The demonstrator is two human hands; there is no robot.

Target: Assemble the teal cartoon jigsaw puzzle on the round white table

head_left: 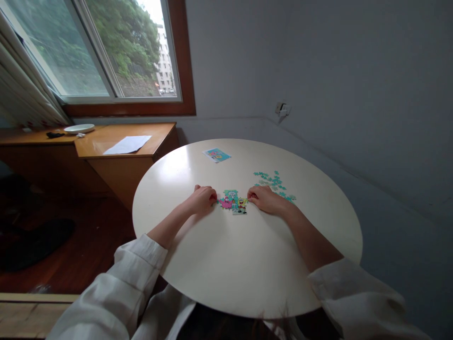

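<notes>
A small, partly joined cartoon jigsaw (pixel 233 202) lies in the middle of the round white table (pixel 219 264). My left hand (pixel 201 198) rests at its left edge with fingers curled, fingertips touching the puzzle. My right hand (pixel 264 197) sits at its right edge, fingers also curled against it. Whether either hand pinches a loose piece is hidden. Several loose teal puzzle pieces (pixel 274 182) are scattered just beyond my right hand.
A small picture card (pixel 216 155) lies at the table's far side. A wooden desk (pixel 116 160) to the left carries a sheet of paper (pixel 127 144) and a white plate (pixel 79 128). A window sits above it; grey walls close in on the right.
</notes>
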